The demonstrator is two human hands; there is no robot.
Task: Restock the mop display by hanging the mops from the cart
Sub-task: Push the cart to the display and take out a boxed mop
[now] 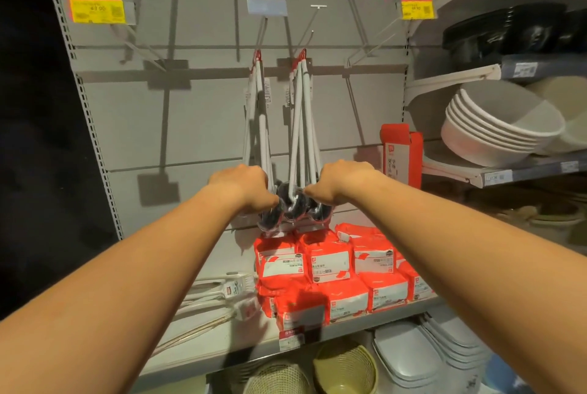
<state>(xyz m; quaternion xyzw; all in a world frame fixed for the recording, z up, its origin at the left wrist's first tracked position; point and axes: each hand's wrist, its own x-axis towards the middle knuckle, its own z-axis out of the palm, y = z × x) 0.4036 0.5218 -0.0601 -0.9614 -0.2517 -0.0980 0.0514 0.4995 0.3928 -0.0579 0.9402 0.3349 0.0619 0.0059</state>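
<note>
Two bunches of white-handled mops with red top loops hang from wire hooks on the grey back panel, the left bunch (259,114) and the right bunch (303,120). Their dark heads in clear wrap (293,206) cluster at the bottom. My left hand (241,185) is closed around the lower ends of the left bunch. My right hand (341,182) grips the lower ends of the right bunch. Fingertips are hidden behind the mop heads. No cart is in view.
Red and white packets (333,269) are stacked on the shelf (222,349) below the mops, with white utensils (222,295) to their left. A red carton (401,152) stands at right. Stacked bowls (495,126) fill the right shelving. Baskets (344,368) and trays (425,358) sit underneath.
</note>
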